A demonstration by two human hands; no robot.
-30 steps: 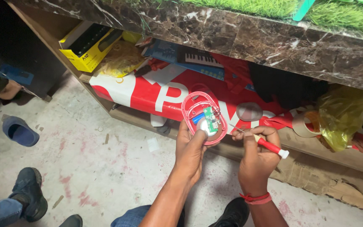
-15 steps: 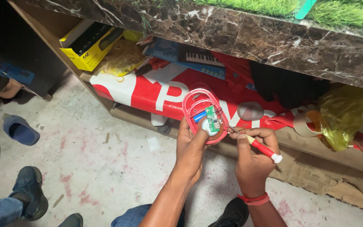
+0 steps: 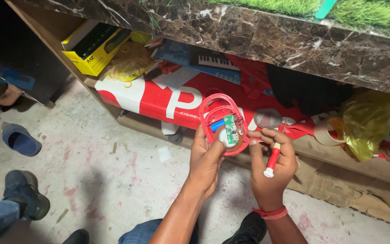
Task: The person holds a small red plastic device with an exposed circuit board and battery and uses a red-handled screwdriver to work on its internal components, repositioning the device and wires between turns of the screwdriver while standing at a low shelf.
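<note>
The left hand (image 3: pixel 207 159) grips an opened red oval shell (image 3: pixel 222 123) from below, its fingers wrapped around the lower edge so the small green circuit board (image 3: pixel 231 130) and a blue part (image 3: pixel 217 124) face up, in front of the cluttered shelf (image 3: pixel 375 167) under a dark marble desk (image 3: pixel 294 40). The right hand (image 3: pixel 271 169) has its fingers closed around a red-handled screwdriver (image 3: pixel 272 159), the tip pointing at the board's right edge. To do this step well, I judge the shell should be braced firmly, the tip seated squarely, and pressure kept light so it does not slip across the board.
</note>
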